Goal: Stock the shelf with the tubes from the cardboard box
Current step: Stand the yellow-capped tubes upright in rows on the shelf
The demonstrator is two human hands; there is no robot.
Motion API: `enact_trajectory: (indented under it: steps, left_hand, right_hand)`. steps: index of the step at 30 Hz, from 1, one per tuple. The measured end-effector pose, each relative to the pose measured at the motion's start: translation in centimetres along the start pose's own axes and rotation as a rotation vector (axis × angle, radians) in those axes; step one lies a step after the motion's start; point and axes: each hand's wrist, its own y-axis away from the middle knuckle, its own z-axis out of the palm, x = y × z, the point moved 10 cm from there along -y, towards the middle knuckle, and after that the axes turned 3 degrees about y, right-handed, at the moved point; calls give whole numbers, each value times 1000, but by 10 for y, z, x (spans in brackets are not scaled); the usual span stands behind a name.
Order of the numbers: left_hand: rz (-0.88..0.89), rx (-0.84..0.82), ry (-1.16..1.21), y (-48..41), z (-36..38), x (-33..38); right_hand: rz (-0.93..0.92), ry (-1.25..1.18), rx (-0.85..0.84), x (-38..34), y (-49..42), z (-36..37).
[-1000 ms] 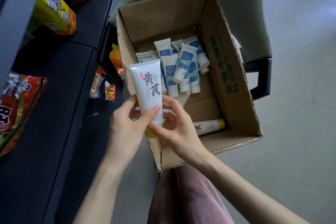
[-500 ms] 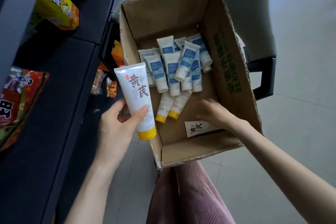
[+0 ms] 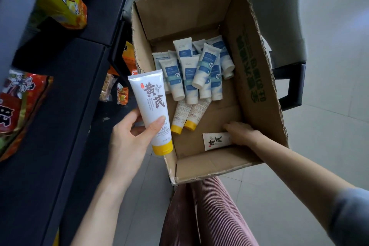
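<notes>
An open cardboard box [image 3: 257, 78] rests on a chair in front of me. My left hand [image 3: 127, 142] grips a white tube with a yellow cap [image 3: 152, 110], upright, just left of the box's near corner. My right hand [image 3: 242, 133] reaches into the box and closes on another white tube [image 3: 216, 140] lying flat near the front wall; its cap end is hidden under the hand. Two more yellow-capped tubes [image 3: 184, 116] lie on the box floor. Several blue-and-white tubes [image 3: 195, 72] are piled toward the back.
A dark shelf unit [image 3: 60, 106] runs along the left, with yellow snack bags [image 3: 60, 0] on an upper level and a red bag [image 3: 18, 106] lower down. Small snack packets [image 3: 117, 92] sit deeper in. A black chair armrest [image 3: 293, 86] is beside the box.
My hands separated: the left hand moved left and up with its tube, while the right hand went down into the box onto the flat tube. Little changed in the last half second.
</notes>
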Motion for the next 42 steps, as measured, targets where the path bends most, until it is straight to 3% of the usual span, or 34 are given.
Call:
enact_trajectory:
  steps: [6,14,22,26,30,42]
  left_hand:
    - [0,4,3,0,-3,-2]
    - [11,41,18,2,-15,1]
    - [37,66,54,17,-23,16]
    - [70,94,77,32,-34,34]
    - [123,139,118,48,-50,55]
    - [304,294,240,144,-123,107]
  right_hand:
    - [-61,-38,6,2,-3,4]
    - [42,-388,172,16,5,-33]
    - [13,-691,310,22,47,-63]
    - [-111,-951,401,4,87,-99]
    - [-304,-1239,360,-41,128,-134]
    - [-630,-1428,277,-169,258,-205]
